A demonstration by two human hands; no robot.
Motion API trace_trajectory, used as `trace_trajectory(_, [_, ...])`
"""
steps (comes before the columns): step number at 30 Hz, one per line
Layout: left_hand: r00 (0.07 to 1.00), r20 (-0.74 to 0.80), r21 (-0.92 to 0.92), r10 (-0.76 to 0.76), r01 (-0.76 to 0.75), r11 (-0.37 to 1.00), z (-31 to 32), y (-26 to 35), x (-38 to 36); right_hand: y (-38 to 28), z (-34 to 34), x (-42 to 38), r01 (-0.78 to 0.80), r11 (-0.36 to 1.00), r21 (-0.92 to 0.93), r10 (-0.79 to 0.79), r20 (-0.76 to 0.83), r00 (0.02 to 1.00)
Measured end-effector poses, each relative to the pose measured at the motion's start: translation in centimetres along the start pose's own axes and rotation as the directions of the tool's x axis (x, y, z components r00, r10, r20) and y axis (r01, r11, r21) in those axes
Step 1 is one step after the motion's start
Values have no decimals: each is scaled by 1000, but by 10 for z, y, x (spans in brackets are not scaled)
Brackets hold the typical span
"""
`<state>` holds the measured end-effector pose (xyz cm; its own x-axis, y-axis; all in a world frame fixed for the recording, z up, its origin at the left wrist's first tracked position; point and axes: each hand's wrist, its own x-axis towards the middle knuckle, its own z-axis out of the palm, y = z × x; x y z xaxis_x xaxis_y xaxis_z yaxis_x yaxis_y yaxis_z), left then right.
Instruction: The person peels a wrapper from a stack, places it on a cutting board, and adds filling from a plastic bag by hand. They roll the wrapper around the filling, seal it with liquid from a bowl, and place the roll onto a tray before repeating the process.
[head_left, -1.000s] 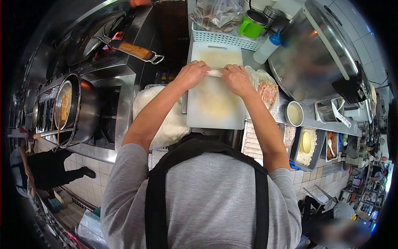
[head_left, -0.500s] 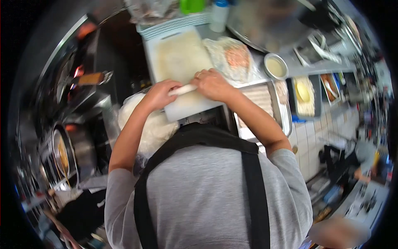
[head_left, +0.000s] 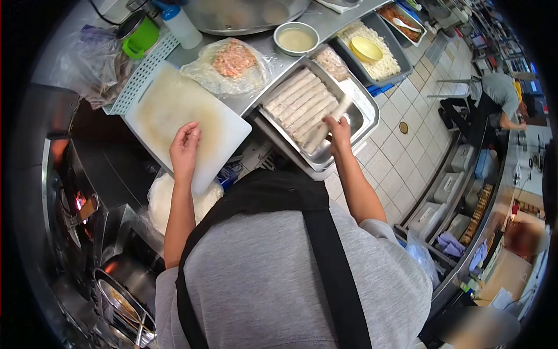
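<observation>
My right hand [head_left: 339, 135] grips a pale roll [head_left: 329, 123] over the right side of a metal tray [head_left: 359, 129]. Several similar rolls [head_left: 301, 104] lie side by side in that tray. Over the white cutting board [head_left: 228, 129] is my left hand [head_left: 186, 150], its fingers loosely curled and nothing visible in them. The board's surface is stained yellowish. Behind it, an open plastic bag [head_left: 210, 80] holds a pinkish filling [head_left: 233, 58]. A stack of pale wrappers [head_left: 181, 200] in plastic sits below the board, partly hidden by my left forearm.
A bowl of liquid [head_left: 296, 39] stands behind the tray. Farther right are a bin of white shreds [head_left: 381, 65] with a yellow bowl and a reddish food container [head_left: 401, 24]. Hot stove burners [head_left: 81, 203] lie left. A person [head_left: 499, 96] is at the far right.
The roll has gone from between both hands over the board to my right hand over the tray. My left hand has let go of it. The view has turned toward the right.
</observation>
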<state>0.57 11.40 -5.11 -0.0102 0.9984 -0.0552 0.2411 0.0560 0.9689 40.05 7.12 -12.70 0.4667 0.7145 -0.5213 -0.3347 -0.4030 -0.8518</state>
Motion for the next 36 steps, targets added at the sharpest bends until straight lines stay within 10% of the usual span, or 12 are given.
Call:
trace_trajectory(10, [996,-40,-10,84,-85,996,2,-5,-6,58,-22,58,-328,932,154,350,-150,924])
trace_trajectory(29, [994,-69,-60,88,-92,994,5,-1,-10,68,-18,17,-394,915,85,391,59,919])
trace_trajectory(33, [982,-140,-83,130,-142,986,-4,-7,-24,95,-46,47,-214,964,-156,233,114,966])
trace_trajectory(35, [956,-243,16,165,-166,986,-17,-13,-46,67,-31,31,206,738,-642,-231,46,972])
trace_trajectory(36, [930,-329,9,165,-171,985,-26,-16,-61,57,-23,24,388,716,-581,-342,193,920])
